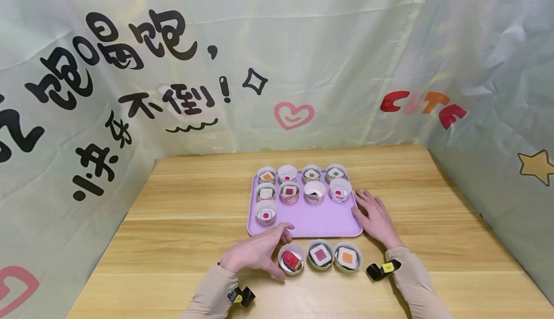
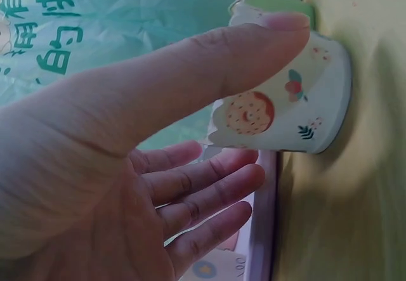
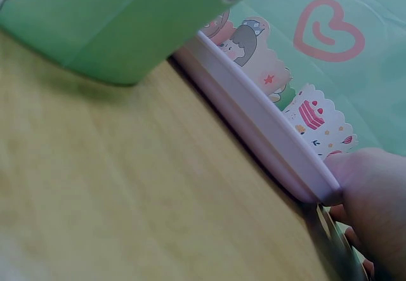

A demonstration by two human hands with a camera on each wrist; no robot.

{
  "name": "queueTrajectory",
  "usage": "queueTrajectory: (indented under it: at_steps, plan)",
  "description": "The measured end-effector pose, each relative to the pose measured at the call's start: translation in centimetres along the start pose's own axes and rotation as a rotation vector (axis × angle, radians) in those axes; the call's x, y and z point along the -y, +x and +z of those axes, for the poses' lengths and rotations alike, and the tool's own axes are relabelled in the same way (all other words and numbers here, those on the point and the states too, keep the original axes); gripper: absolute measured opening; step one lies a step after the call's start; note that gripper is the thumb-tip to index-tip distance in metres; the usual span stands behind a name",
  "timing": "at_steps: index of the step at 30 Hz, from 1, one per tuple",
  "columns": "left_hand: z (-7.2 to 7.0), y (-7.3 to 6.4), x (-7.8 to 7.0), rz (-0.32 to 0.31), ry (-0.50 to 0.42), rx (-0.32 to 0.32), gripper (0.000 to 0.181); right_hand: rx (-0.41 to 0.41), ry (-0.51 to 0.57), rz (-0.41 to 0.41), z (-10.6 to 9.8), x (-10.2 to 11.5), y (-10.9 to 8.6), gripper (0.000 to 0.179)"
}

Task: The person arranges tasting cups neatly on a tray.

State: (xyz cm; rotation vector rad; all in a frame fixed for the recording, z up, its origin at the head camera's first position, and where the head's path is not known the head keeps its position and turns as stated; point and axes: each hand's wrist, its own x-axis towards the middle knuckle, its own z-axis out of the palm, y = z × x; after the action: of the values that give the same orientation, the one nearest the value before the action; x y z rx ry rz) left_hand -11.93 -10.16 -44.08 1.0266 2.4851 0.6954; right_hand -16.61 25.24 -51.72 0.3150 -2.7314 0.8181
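Note:
In the head view my left hand [image 1: 258, 251] is spread about a paper cup [image 1: 292, 272] holding a red-topped sushi piece [image 1: 292, 261]. The left wrist view has the thumb [image 2: 254, 56] across the cup's printed side [image 2: 298, 106], with the other fingers [image 2: 209, 182] apart from it. My right hand [image 1: 377, 218] lies by the right edge of a lilac tray [image 1: 320, 220], fingers fairly straight. Its thumb [image 3: 355, 167] touches the tray's corner in the right wrist view. Two more cups, with a purple-centred sushi piece [image 1: 321, 255] and an orange-centred one [image 1: 347, 259], stand in front of the tray.
Several cups of sushi fill the tray's two back rows, among them a red-centred one [image 1: 339, 191]. Another cup [image 1: 265, 215] stands at its front left. The wooden table [image 1: 186, 213] meets printed cloth walls [image 1: 329, 93] behind and at the sides.

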Motion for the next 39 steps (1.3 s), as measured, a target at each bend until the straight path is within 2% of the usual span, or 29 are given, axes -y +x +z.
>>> queueTrajectory:
  at_steps: [12,25,39]
  plan:
    - [0.7,0.4,-0.2,-0.010,0.012,0.020,0.105,0.029,-0.004,0.020,-0.1,-0.1,0.1,0.050]
    - [1.5,0.7,-0.2,-0.002,0.059,0.042,0.085,0.017,-0.002,0.010,0.0,-0.1,0.0,0.049]
    - [1.8,0.8,-0.5,0.001,0.097,0.018,0.076,0.008,0.006,0.003,0.1,-0.1,0.0,0.050]
